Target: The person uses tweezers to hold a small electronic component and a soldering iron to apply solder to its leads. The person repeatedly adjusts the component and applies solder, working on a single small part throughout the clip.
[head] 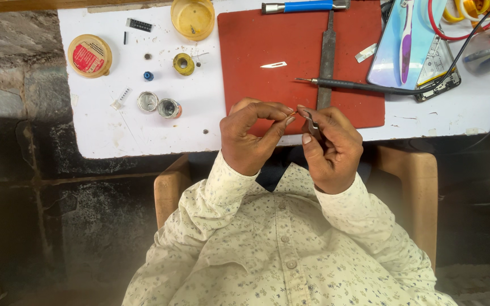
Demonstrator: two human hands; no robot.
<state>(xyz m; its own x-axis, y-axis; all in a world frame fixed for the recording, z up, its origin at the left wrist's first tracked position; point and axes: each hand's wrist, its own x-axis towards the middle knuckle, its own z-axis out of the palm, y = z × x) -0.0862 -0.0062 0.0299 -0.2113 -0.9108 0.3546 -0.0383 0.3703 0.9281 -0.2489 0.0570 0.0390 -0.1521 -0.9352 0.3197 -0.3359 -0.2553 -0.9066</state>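
Note:
Both hands meet at the near edge of a red work mat. My left hand pinches a tiny copper-coloured piece between thumb and forefinger. My right hand grips small metal tweezers, whose tips touch that piece. Whether it is a wire or a small part is too small to tell. The fingertips of the two hands almost touch.
On the mat lie a loose scalpel blade, a flat metal file and a black soldering iron. An opened phone, a toothbrush, cables, a blue-handled tool, round tins and a solder spool sit on the white table.

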